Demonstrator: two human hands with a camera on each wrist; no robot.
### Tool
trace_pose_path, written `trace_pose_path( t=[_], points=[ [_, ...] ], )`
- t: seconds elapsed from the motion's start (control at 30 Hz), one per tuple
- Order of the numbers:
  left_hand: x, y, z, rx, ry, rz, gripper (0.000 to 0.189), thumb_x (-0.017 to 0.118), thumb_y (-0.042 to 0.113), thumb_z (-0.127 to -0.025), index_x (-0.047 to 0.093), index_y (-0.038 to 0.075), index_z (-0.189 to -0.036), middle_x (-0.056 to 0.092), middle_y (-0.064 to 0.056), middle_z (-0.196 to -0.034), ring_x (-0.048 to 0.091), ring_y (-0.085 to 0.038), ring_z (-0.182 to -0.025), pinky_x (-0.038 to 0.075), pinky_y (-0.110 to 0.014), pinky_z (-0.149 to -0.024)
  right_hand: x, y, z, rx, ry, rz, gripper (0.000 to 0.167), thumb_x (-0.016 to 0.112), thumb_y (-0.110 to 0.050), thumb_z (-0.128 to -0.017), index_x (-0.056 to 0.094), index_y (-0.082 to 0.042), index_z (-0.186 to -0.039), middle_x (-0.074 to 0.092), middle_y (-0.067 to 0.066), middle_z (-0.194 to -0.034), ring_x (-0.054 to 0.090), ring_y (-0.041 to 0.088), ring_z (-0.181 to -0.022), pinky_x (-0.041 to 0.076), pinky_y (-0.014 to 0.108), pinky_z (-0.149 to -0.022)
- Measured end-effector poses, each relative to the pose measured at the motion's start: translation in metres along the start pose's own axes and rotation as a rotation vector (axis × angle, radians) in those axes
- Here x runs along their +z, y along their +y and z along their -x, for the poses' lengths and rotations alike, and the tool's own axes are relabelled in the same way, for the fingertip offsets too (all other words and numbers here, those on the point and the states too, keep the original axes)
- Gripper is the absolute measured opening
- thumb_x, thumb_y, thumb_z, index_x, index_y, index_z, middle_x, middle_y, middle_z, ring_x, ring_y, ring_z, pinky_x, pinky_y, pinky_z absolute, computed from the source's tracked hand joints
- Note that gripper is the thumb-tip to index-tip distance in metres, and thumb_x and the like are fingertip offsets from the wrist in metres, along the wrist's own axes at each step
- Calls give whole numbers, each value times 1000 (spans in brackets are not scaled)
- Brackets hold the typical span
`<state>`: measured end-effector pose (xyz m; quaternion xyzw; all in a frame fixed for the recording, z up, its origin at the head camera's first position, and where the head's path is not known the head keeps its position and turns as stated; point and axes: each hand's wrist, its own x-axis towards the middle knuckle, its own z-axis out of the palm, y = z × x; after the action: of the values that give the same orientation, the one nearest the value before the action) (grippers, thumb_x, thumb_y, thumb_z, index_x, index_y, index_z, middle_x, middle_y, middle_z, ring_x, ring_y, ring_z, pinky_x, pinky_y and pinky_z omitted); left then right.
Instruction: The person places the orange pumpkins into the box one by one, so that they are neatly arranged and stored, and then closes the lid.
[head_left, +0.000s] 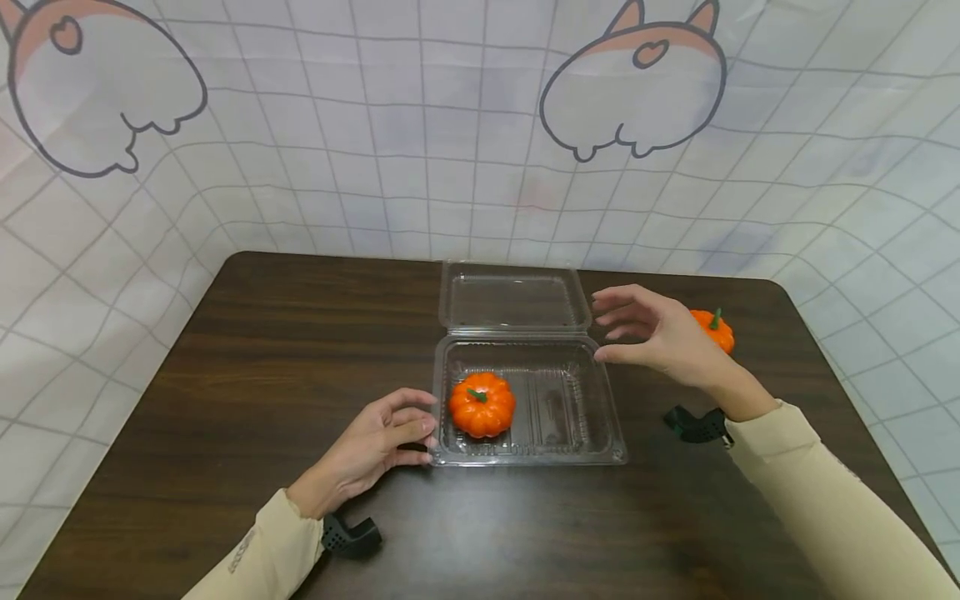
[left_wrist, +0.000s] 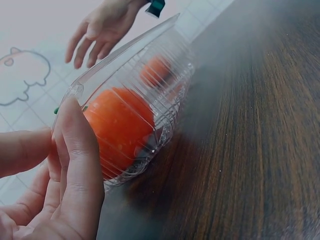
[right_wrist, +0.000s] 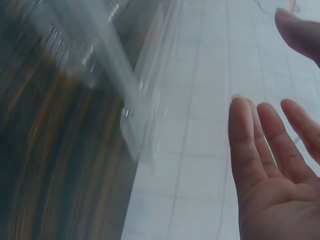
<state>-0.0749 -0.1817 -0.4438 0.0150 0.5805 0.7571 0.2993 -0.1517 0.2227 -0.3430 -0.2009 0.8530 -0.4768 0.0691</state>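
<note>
Left hand [head_left: 386, 437] pinches the left rim of the clear, ribbed plastic container base [head_left: 551, 408], thumb against fingers; likely a steadying hold, since thin plastic like that would slide easily on the smooth dark wood-grain worktop [head_left: 247, 375]. Clear rectangular plastic lid [head_left: 510, 300] is folded back on its hinge toward the wall side, so the base is reachable from above. 1 glossy orange lobed pumpkin with a green stem [head_left: 483, 407] sits in the base, left part, stem up; squat shape probably keeps it stable there. Off-centre spot leaves the ribbed floor showing to its right, so there looks to be room beside it. Right hand [head_left: 663, 333] holds nothing: fingers spread and gently curved, thumb well apart, just beside the container's right side near the hinge, no contact visible. The 2nd orange pumpkin [head_left: 716, 329] is on the worktop, far right, outside the container, partly hidden behind the right hand; can't tell why it's parked there.
</note>
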Motion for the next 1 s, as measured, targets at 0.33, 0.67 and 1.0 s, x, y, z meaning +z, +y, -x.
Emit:
trace_pose_path(
  t=[0.33, 0.67, 1.0],
  points=[
    [0, 3, 2, -2, -11, 1, 38, 68, 12, -100, 49, 13, -133, 71, 6, -94, 69, -11, -84, 64, -30, -78, -36, 8, 17, 81, 163, 71, 63, 84, -14, -87, 55, -19, -143, 59, -15, -135, 65, -3, -110, 55, 12, -91],
    [1, 4, 2, -12, -12, 2, 39, 69, 12, -100, 49, 13, -133, 70, 5, -95, 70, -10, -84, 65, -29, -78, -66, 31, 33, 155, 238, 106, 63, 82, -18, -90, 53, -22, -146, 59, -22, -133, 64, -9, -109, 53, 7, -86],
    [2, 5, 2, -14, 0, -7, 37, 68, 11, -100, 50, 14, -131, 70, 6, -94, 70, -10, -83, 64, -29, -77, -87, 59, 46, 191, 311, 127, 62, 81, -19, -91, 52, -22, -147, 59, -25, -128, 62, -12, -107, 50, 3, -84]
  ],
)
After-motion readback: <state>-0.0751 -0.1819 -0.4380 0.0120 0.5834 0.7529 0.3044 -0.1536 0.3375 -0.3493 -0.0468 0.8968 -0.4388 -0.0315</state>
